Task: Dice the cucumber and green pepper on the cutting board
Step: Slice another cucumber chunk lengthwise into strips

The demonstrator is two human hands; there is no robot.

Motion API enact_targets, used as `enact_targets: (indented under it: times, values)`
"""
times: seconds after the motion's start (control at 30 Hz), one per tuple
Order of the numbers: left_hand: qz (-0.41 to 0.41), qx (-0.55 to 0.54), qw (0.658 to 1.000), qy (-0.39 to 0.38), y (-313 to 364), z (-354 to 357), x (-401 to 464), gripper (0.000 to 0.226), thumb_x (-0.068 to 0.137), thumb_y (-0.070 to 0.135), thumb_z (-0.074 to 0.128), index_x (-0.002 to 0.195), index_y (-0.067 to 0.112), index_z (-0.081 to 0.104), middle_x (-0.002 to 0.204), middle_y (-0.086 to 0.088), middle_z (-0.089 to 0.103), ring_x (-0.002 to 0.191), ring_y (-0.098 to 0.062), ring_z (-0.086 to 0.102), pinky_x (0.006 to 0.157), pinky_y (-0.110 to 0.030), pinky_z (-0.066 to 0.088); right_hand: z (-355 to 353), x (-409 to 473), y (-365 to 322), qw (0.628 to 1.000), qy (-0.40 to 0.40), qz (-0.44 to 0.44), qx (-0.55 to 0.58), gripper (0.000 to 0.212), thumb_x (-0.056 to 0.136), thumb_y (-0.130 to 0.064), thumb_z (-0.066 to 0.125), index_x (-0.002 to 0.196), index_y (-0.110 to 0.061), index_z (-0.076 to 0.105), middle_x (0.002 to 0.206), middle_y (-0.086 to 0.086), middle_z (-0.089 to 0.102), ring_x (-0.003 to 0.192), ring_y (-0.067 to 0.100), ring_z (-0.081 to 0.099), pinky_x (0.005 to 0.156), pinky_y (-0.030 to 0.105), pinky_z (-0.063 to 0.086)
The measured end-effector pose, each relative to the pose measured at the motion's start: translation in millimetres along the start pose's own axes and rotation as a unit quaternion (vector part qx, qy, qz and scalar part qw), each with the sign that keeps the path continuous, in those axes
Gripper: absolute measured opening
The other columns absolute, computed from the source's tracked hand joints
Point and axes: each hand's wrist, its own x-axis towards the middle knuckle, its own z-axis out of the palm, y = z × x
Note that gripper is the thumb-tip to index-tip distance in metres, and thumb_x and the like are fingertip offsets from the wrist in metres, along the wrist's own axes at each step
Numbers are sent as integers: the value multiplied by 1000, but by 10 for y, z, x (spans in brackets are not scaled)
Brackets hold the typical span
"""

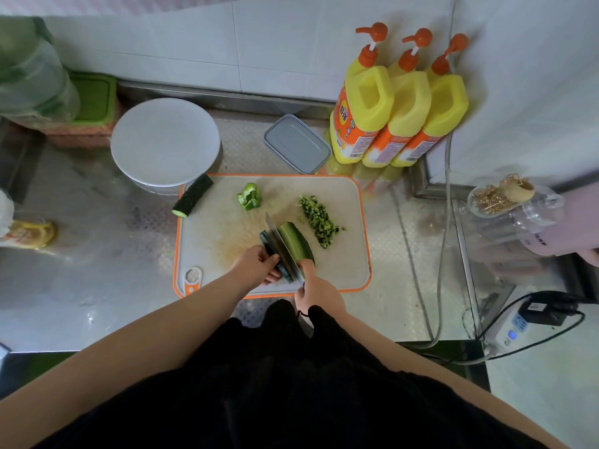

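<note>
I see a white cutting board with an orange rim on the metal desk. On its near middle lies a cucumber piece, being split lengthwise by a knife; the blade stands on edge between two halves. The right half is cut-face up, the left half is dark skin, mostly under the hand.

My left hand has its fingers curled over the left half, pressing it from the left, touching the blade side. My right hand grips the knife handle at the board's near edge, fingers wrapped round it, index finger stretched forward along the blade and touching the near end of the right half.

A pile of diced cucumber sits just right of the piece being cut, apart from both hands. A green pepper chunk lies at the far middle of the board, well clear of the fingers. Another cucumber piece rests across the board's far left corner, half on the rim.

Behind the board: a white round lid on a pot, a grey lidded box, three yellow pump bottles against the wall. A power strip is far right.
</note>
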Motion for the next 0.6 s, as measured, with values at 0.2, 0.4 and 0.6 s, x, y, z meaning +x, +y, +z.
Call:
enact_targets:
  times: [0.2, 0.4, 0.6]
  values:
    - [-11, -36, 999, 13, -3, 20, -9, 24, 99, 19, 54, 80, 9, 43, 59, -4, 68, 59, -20, 64, 59, -32, 50, 18, -27, 28, 998, -13, -47, 32, 44, 98, -31, 43, 140, -33, 28, 97, 3, 66, 91, 24, 64, 81, 39, 53]
    - [0, -25, 1000, 10, -3, 27, -8, 23, 99, 21, 54, 82, 8, 45, 66, -6, 70, 65, -23, 67, 67, -37, 54, -11, 23, 76, 1000, -15, 0, 4, 59, 99, -43, 39, 150, -30, 13, 114, 4, 64, 107, 24, 60, 89, 37, 47]
    - [-2, -30, 1000, 4, 5, 15, -31, 23, 100, 22, 52, 84, 7, 44, 69, -9, 70, 65, -22, 66, 63, -33, 54, 20, 6, 38, 1000, 1, 29, 7, 59, 100, -37, 40, 150, -26, 11, 120, 7, 61, 109, 25, 59, 90, 37, 46]
